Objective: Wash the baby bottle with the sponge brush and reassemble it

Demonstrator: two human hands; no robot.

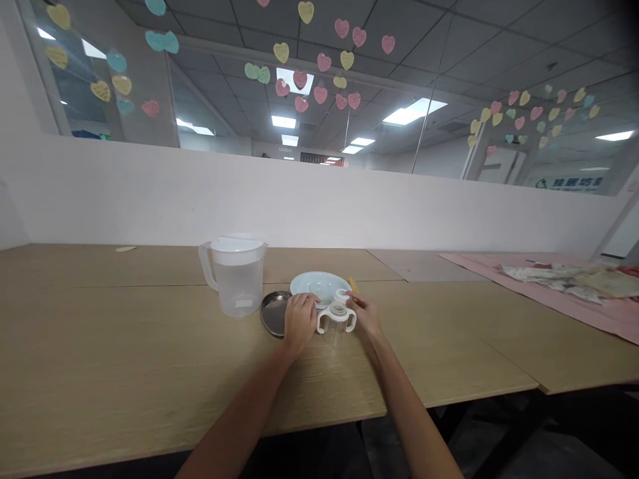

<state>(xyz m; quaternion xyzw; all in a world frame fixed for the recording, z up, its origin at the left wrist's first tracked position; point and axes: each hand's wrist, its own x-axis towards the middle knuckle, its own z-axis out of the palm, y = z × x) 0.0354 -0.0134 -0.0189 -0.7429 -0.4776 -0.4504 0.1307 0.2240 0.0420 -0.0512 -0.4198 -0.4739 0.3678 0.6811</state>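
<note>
A clear cup (338, 327) with a white rim and two white side handles stands on the table between my hands. My left hand (298, 320) is beside its left handle, fingers bent together towards the front of a pale bowl (319, 278). What those fingers grip, if anything, is hidden. My right hand (367, 315) is closed, its thumb and fingers pinching a small round white lid (341, 295) just behind the cup, at the bowl's right front edge. A thin yellow object (353, 285) shows behind my right fingers; its kind is unclear.
Left of the bowl lies a shallow round metal dish (272, 311), partly behind my left hand. A translucent lidded pitcher (238, 279) stands further left. Crumpled cloths (574, 278) lie on a pink sheet (612, 318) at the right. A low white wall (319, 199) bounds the table's back.
</note>
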